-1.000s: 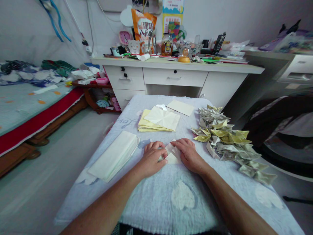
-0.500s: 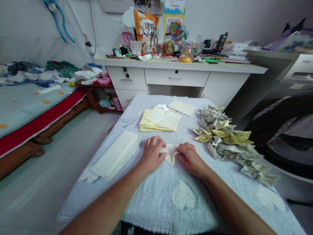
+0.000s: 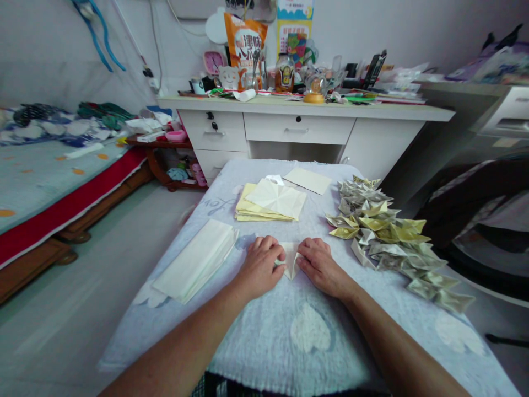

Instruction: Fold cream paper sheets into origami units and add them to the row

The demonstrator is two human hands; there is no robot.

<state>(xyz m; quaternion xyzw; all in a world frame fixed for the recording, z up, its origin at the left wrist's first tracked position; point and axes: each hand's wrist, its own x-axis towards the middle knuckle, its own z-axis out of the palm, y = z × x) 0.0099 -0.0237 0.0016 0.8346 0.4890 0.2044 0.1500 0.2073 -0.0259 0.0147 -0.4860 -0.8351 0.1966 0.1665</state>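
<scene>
On your left, a long folded stack of pale paper (image 3: 196, 260) lies slanted on the cloth-covered table (image 3: 264, 342). Farther back, a pile of yellow sheets (image 3: 244, 210) bears a creased white sheet (image 3: 278, 197). Your left hand (image 3: 263, 263) pinches the near-left side of the small folded paper (image 3: 291, 255), which lies between your hands, pointed toward you. Your right hand (image 3: 320, 266) grips its right side, thumb and fingers drawn close. Beyond sit clustered folded paper shapes (image 3: 390, 234), silvery and yellow.
</scene>
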